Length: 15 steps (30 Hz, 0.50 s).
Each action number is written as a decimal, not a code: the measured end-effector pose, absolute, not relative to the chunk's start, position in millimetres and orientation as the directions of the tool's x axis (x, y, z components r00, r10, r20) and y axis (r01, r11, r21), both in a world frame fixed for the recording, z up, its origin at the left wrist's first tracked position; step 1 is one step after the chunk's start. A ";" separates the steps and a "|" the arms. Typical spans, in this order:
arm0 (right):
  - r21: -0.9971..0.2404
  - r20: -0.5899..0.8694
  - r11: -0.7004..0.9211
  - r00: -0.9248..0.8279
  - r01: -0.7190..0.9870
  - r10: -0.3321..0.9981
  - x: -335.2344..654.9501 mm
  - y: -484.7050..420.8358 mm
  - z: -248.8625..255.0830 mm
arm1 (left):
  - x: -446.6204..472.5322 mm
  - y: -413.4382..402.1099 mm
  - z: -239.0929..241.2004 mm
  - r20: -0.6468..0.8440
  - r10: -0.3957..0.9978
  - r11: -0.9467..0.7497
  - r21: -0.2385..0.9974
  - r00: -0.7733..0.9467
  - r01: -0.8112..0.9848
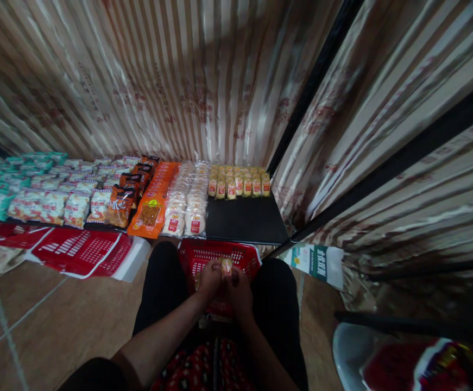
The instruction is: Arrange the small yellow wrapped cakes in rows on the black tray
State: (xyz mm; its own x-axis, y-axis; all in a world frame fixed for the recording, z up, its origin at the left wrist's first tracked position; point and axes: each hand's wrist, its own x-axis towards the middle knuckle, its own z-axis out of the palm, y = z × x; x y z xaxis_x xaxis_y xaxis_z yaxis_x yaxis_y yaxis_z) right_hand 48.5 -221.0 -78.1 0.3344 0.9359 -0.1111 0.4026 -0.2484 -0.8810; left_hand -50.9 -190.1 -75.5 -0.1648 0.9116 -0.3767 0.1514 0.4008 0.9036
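Between my knees sits a red plastic basket [252, 254] with a slotted wall. Over it, my left hand [210, 278] and my right hand [239, 288] close together on one small yellow snack pack [226, 266], holding it upright with its label facing me. Another yellowish item shows partly beside my left hand, low in the basket; the rest of the inside is hidden by my hands. Ahead, several similar yellow snack packs [238, 183] stand in rows on the black shelf [244, 220].
Left of the yellow packs lie clear-wrapped white round crackers [195, 214], an orange pretzel-stick bag [150, 209], brown-orange snack bags [120, 206] and white and teal bags [52, 203]. Black frame posts [313, 87] and a striped curtain [220, 81] stand behind. A white bowl [344, 353] is lower right.
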 end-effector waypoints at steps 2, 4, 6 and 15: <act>-0.885 -0.096 -0.236 0.338 0.402 0.936 49.0 -219.8 -74.0 | -48.5 -190.1 -68.7 -0.379 0.910 0.401 0.908 -0.169 0.121; -0.894 -0.079 -0.220 0.346 0.391 0.935 49.7 -218.1 -70.2 | -45.6 -189.8 -60.6 -0.391 0.906 0.402 0.914 -0.160 0.043; -0.906 -0.065 -0.204 0.356 0.370 0.932 50.6 -216.4 -66.3 | -42.5 -189.3 -52.0 -0.397 0.908 0.391 0.918 -0.132 -0.068; -0.924 -0.037 -0.181 0.393 0.336 0.919 55.7 -208.7 -43.1 | -33.1 -183.2 -25.8 -0.228 0.969 0.220 0.972 -0.097 -0.087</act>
